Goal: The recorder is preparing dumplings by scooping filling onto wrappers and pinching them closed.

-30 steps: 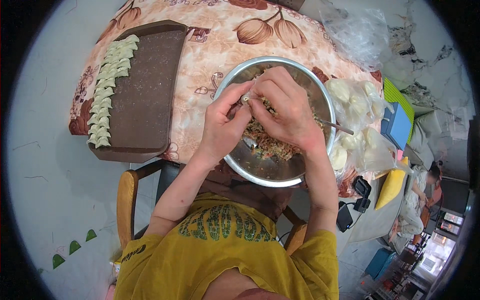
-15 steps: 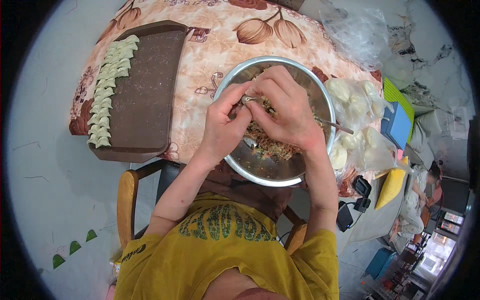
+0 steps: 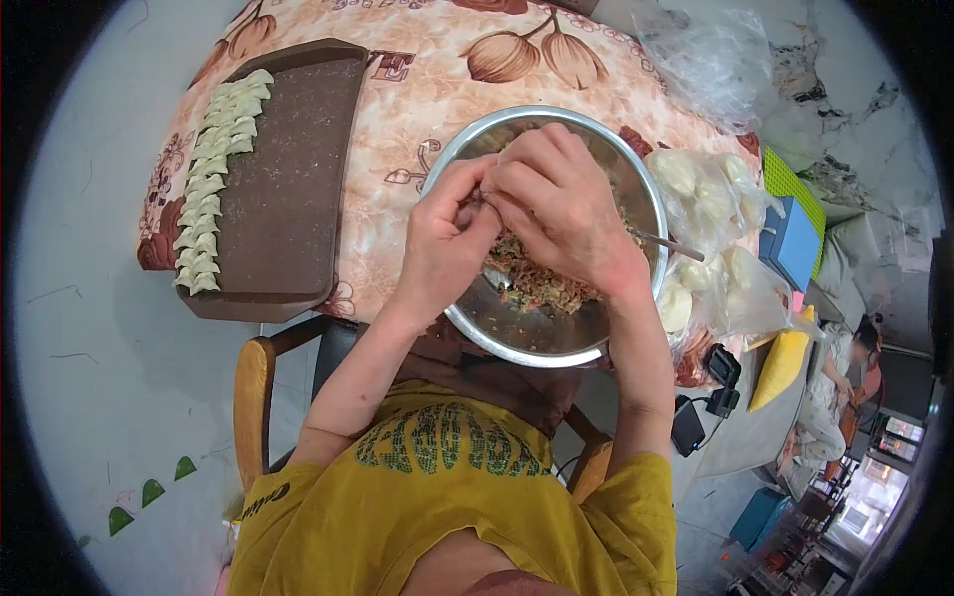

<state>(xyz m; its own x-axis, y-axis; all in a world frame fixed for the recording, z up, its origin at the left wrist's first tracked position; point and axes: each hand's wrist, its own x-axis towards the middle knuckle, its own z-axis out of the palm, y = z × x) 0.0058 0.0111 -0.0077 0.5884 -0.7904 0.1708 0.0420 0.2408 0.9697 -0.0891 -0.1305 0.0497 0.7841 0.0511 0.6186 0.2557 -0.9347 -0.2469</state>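
Over a large steel bowl (image 3: 497,343), my left hand (image 3: 444,230) and my right hand (image 3: 553,204) meet with fingertips pinched together. Between them is a small dumpling, now almost wholly covered by the fingers. Chopped filling (image 3: 547,283) lies in the bowl below my hands. A spoon handle (image 3: 676,246) sticks out over the bowl's right rim. To the left, a brown tray (image 3: 288,189) carries a column of folded pale dumplings (image 3: 206,204) along its left side.
Clear bags of pale dough pieces (image 3: 701,199) lie right of the bowl, with a crumpled plastic bag (image 3: 706,65) beyond. A blue box (image 3: 790,243) and a black device (image 3: 722,368) are at the right. A patterned cloth (image 3: 417,109) covers the table. Another person (image 3: 835,387) sits far right.
My right fingers have closed further over the dumpling, hiding the pale edge that showed before. Both hands stay above the bowl. The view has shifted very slightly.
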